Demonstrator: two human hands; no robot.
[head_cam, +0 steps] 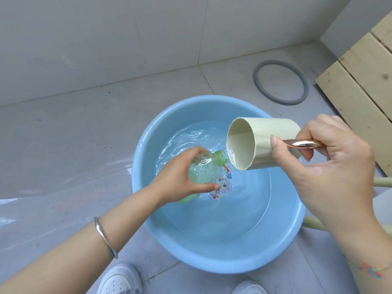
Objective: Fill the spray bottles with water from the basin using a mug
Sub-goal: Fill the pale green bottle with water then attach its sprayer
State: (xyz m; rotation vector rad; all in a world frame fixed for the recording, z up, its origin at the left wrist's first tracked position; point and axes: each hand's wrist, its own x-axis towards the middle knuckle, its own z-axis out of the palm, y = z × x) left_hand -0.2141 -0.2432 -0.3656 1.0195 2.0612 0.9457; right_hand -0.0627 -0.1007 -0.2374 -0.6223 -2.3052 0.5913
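basin (212, 262): blue, on the tiled floor, holds water (233, 213) with ripples at its far side
bottle (202, 172): green, see-through, over the basin's left half, tilted, open neck pointing right toward the mug
left hand (178, 179): fingers and thumb wrapped round the bottle body
mug (267, 128): cream, tipped on its side over the basin's right half, lip just beside the bottle neck, water pooled at the lip
right hand (335, 166): grips the mug's shiny handle, thumb on the mug wall
grey ring (280, 82): on the floor beyond the basin, well apart
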